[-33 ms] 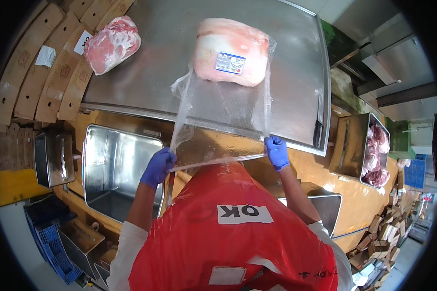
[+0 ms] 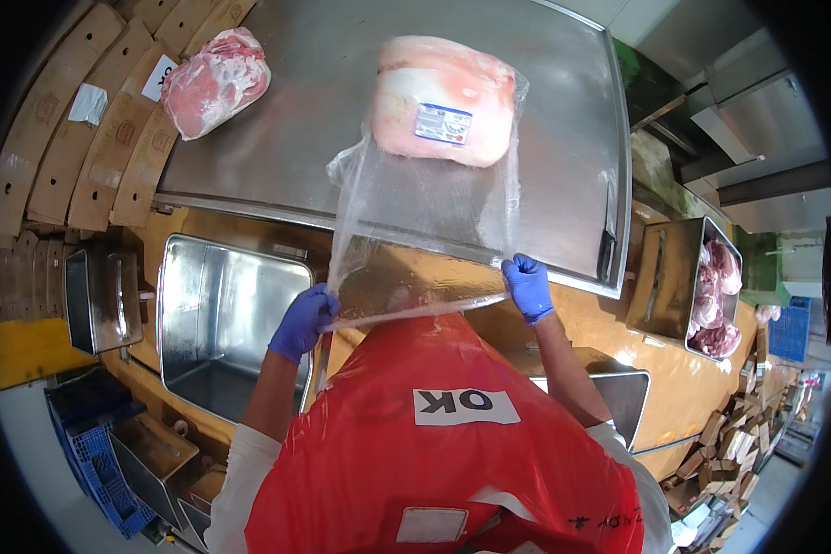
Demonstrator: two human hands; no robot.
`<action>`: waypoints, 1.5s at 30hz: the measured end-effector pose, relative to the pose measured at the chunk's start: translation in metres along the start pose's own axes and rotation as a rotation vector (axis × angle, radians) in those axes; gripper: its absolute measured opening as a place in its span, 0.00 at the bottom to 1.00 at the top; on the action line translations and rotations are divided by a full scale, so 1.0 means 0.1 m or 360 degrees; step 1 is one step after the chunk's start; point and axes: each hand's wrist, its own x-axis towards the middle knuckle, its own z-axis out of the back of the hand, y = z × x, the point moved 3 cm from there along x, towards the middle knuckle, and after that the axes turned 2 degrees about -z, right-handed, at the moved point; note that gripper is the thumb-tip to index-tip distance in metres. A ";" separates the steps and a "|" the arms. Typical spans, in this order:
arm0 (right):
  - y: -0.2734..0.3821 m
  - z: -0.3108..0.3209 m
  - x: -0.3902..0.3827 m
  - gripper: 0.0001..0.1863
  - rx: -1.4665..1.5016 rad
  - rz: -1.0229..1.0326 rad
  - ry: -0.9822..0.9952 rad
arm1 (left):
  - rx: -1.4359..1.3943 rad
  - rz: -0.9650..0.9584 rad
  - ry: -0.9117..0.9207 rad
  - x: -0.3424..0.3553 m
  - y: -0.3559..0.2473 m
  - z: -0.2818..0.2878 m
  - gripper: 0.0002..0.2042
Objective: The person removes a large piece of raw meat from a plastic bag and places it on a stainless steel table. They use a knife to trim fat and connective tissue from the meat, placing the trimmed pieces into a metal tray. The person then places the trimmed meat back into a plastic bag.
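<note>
A big pale pink cut of meat (image 2: 445, 74) with a printed label (image 2: 443, 124) lies inside a clear plastic bag (image 2: 425, 198) on the steel table. The bag's loose end stretches toward me past the table's near edge. My left hand (image 2: 302, 321), in a blue glove, is closed on the left corner of the bag's mouth. The right corner is pinched in my gloved right hand (image 2: 528, 288). Between my hands the bag's edge hangs slightly slack in front of my red apron (image 2: 434, 406).
Another piece of raw meat (image 2: 217, 83) rests on the steel table (image 2: 277, 166), beside stacked cardboard boxes (image 2: 111, 120). A deep steel tub (image 2: 231, 277) stands below at the left. At the right, a steel bin (image 2: 660, 268) holds several cuts of meat. Blue crates (image 2: 106, 475) sit lower left.
Almost nothing differs. The bag's edge between my hands sags a little more, and the view has shifted very slightly. Both hands keep their hold on the bag.
</note>
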 end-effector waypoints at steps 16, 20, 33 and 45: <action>0.83 -0.86 1.73 0.28 -0.1753 0.0887 -0.0234 | 0.0648 -0.0838 0.0194 0.14 -1.00 -0.64 0.13; 0.51 -1.07 1.56 0.20 -0.1756 0.0761 0.0203 | 0.1448 -0.1551 -0.0176 0.52 -0.93 -0.72 0.22; 0.31 -0.75 1.40 0.21 -0.1357 0.0683 -0.0161 | 0.1134 -0.0948 -0.0537 2.48 -0.49 -1.38 0.49; -0.22 -1.06 1.56 0.17 -0.0849 0.0617 -0.0278 | 0.0773 -0.0863 -0.0596 2.98 -0.31 -1.44 0.18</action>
